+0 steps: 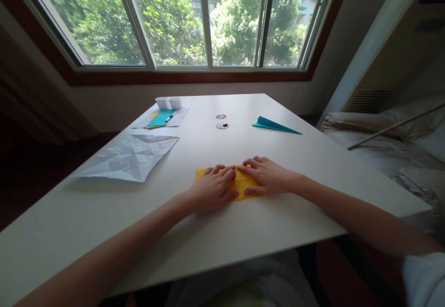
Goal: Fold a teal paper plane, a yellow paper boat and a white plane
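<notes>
A folded sheet of yellow paper point(240, 184) lies near the front of the white table, partly covered by both hands. On its left part rests my left hand point(214, 189), fingers bent a little and thumb apart, pressing down from above. My right hand point(269, 176) lies over the right part with fingers stretched out and the thumb spread toward the near edge. The fingertips of both hands come close together at the paper's middle. Creases show across the yellow surface.
To the left lies a creased white sheet point(134, 158). Behind it are flat coloured papers point(162, 117), a pen point(169, 118) and small white paper boxes point(168, 103). A teal paper plane point(274, 125) sits at the right, two round pieces point(222, 125) at centre. A window point(208, 20) is beyond.
</notes>
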Demonstrator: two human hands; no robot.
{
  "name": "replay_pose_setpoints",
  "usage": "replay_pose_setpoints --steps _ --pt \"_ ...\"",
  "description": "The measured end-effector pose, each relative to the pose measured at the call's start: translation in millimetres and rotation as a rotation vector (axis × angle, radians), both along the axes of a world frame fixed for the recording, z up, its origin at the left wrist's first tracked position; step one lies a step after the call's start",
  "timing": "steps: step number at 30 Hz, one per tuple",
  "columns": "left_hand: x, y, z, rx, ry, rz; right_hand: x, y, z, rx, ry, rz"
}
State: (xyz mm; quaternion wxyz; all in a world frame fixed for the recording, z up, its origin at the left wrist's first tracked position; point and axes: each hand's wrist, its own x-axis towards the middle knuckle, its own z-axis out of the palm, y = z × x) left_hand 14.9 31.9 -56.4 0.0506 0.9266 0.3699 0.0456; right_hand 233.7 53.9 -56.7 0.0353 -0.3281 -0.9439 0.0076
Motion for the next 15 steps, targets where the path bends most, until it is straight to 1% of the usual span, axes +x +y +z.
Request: replay_pose_setpoints --steps 8,12,15 --pt "0.3 2.0 0.5 0.013 0.035 -0.001 -1.3 5.3 -2.6 -0.032 -0.009 -0.053" --pt "-7.0 0.1 4.9 -0.004 0.062 0.034 7.1 4.6 1.3 -0.103 -0.041 -0.089" --pt "-16.5 1.5 9.7 -0.055 0.082 0.015 16.5 3.0 5.7 -0.160 -0.058 -0.113"
